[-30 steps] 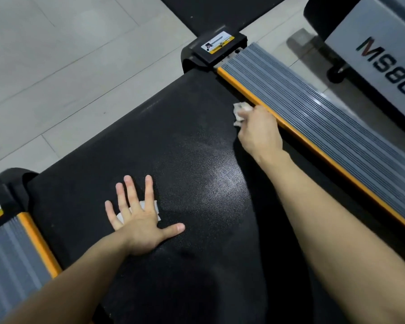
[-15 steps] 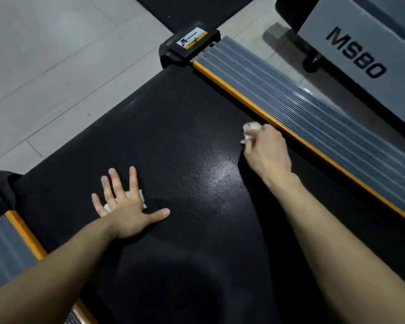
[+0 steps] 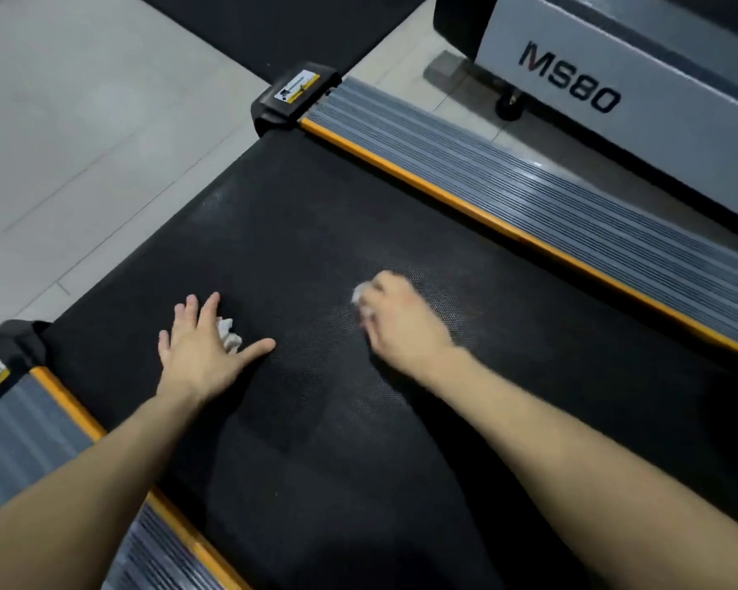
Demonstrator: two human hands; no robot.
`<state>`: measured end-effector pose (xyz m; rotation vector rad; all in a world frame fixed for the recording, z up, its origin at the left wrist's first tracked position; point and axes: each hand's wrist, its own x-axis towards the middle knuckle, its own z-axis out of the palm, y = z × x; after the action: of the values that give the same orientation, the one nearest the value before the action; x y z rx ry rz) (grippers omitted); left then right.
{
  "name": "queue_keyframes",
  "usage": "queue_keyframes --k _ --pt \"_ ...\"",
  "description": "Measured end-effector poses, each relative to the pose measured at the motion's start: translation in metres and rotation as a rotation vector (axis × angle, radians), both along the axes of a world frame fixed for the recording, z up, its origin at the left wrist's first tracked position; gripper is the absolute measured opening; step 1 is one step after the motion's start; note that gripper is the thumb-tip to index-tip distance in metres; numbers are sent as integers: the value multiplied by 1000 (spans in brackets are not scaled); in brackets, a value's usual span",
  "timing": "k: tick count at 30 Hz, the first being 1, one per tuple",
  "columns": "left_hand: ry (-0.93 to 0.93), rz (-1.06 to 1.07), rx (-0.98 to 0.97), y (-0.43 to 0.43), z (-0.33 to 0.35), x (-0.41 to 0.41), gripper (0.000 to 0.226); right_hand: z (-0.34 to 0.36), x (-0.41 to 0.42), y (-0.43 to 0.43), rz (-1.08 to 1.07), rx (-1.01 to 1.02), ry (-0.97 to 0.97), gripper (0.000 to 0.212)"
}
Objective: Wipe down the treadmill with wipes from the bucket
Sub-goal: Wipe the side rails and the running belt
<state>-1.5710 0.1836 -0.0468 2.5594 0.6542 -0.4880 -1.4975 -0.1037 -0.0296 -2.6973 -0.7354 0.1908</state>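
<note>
- Near L: left side rail, grey ribbed w/ orange edge, partly cut off by frame. Nothing on it, no hand on it.
- left hand flat on the treadmill belt, near-L part. Fingers straight & spread, thumb out to the R. It presses the left wipe, a crumpled white wad that sticks out between index finger & thumb. Prob. flat palm = more contact area + body support while leaning fwd.
- right hand mid-belt, a bit farther & to the R, well apart from the L hand. Fingers curled round the right wipe, white bit shows at the fingertips. Blurred, so exact grip unclear; looks like mid-stroke. Bunched wipe prob. for harder scrubbing.
- Belt around R hand shows a pale sheen, maybe damp, can't confirm.
- Far R: right side rail, same ribbed grey/orange, untouched.
- Far end: black end cap w/ sticker.
- Beyond: MS80 machine, tiled floor.
- bucket not in view.
</note>
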Motion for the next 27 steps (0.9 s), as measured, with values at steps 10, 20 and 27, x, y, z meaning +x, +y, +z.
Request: queue_keyframes --k 10,20,27 --pt "-32 -281 86 -29 42 -49 52 16 64 -77 -547 -29 -45 21" --pt "231 -428 329 -65 41 -25 77 -3 9 -86 -87 111 -75 29" --pt "199 -381 282 -65 50 -29 80 19 -16 -70 -431 119 -74 22"
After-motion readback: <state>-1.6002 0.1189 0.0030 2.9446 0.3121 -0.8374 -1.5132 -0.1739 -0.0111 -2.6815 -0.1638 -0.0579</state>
